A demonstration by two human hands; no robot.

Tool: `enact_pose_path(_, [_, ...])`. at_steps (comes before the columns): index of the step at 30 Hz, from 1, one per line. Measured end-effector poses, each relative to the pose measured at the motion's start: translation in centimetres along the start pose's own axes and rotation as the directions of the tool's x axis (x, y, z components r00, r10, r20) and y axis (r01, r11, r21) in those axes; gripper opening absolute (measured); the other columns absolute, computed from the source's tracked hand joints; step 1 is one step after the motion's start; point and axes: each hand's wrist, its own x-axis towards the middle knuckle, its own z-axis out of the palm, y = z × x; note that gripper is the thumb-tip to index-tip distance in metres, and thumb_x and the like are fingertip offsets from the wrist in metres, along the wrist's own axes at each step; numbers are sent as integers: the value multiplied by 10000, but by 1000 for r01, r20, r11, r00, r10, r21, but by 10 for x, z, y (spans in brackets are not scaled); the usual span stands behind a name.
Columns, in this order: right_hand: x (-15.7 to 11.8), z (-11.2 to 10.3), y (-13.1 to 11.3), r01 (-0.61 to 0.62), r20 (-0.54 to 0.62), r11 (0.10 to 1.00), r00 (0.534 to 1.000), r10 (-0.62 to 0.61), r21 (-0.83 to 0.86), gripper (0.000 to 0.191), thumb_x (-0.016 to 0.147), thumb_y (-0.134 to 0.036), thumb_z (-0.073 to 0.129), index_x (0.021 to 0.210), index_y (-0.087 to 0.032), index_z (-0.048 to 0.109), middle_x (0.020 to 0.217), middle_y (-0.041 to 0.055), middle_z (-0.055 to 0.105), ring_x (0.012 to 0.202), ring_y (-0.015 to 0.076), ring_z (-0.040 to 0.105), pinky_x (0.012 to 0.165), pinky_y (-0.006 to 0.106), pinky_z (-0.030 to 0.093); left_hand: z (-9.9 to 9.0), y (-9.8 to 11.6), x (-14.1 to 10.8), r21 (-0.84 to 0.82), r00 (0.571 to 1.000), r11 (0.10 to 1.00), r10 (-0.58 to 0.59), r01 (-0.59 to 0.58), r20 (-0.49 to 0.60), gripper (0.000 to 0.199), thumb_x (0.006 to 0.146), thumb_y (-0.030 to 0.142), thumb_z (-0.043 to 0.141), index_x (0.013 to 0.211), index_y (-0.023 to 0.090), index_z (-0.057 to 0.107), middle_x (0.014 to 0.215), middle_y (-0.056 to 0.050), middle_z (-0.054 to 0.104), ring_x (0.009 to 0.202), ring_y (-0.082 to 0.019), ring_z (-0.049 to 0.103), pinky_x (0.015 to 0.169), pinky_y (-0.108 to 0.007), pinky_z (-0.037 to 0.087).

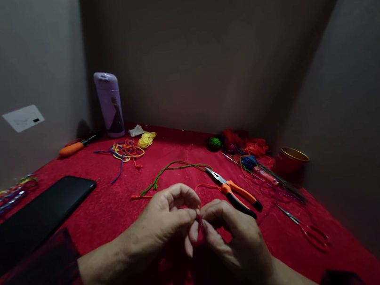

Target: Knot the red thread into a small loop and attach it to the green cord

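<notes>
My left hand (167, 217) and my right hand (237, 235) meet at the front middle, over the red cloth (109, 202). Both pinch a small dark pink thread piece (199, 219) between thumb and fingertips; its exact form is too small to make out. Just beyond the fingers lies a green cord (165, 168), with a red cord (141, 196) running near it. Long-nose pliers (230, 189) with orange and black handles rest close behind my right hand.
Scissors (304, 227), a red cup (290, 161) and yarn balls (214, 144) are at the right. At the left lie a black phone (56, 200) and colourful cords (2, 201). Farther back are a purple bottle (111, 106), tangled cords (128, 149) and an orange-handled tool (71, 149).
</notes>
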Motion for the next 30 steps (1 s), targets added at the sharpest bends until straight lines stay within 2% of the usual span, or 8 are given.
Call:
enact_pose_path(7, [1,-1,2,-11,-23,1000,1000,11,23,116,822,-74,481,793,-165,547,712,26,580,629,119,569,587,242,485,1,1,-2,54,998,998,-16,19,-55,128,759,186,554,877,167,508,520,28,590,393,-75,520,415,-172,375])
enact_pose_path(16, [1,-2,4,36,-12,999,999,-36,2,134,810,-47,480,822,-166,540,721,28,572,627,115,555,573,227,477,4,5,-5,206,987,976,-42,74,-158,113,737,248,572,794,150,571,483,39,545,354,-88,495,366,-196,378])
enact_pose_path(21, [1,-1,7,69,-12,997,998,-69,-29,139,803,-29,481,803,-160,528,713,36,560,636,124,545,573,236,469,8,7,-9,342,981,939,29,39,-193,95,754,237,544,740,148,573,490,52,510,367,-88,499,354,-187,367])
enact_pose_path(30, [2,-1,3,106,-49,994,993,-108,-30,144,798,-17,485,797,-158,513,721,40,549,656,125,551,586,235,475,11,10,-12,491,979,869,152,-66,-137,79,774,216,509,713,166,516,510,48,518,407,-76,485,395,-184,345])
